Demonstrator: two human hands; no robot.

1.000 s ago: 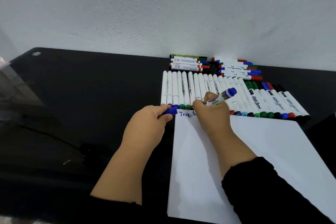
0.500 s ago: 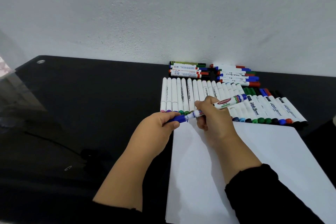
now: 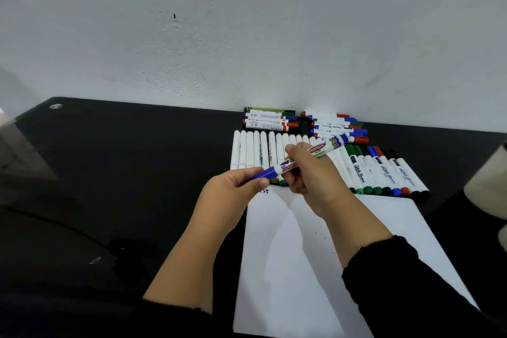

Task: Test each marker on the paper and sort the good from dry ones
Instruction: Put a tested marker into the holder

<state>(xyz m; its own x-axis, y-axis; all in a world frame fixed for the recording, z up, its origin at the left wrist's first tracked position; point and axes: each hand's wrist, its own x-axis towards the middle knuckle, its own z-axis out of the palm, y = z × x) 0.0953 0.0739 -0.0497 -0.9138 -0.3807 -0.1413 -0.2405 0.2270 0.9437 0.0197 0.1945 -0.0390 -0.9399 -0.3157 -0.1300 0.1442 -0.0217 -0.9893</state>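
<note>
Since a second ago the blue marker (image 3: 307,156) has left the paper (image 3: 307,255) and its blue cap (image 3: 264,174) is back on; left grip (image 3: 233,192) pinches the cap, right grip (image 3: 310,173) wraps the barrel, above the paper's far edge, just before the marker row (image 3: 255,151) near the table's (image 3: 123,173) back edge
</note>
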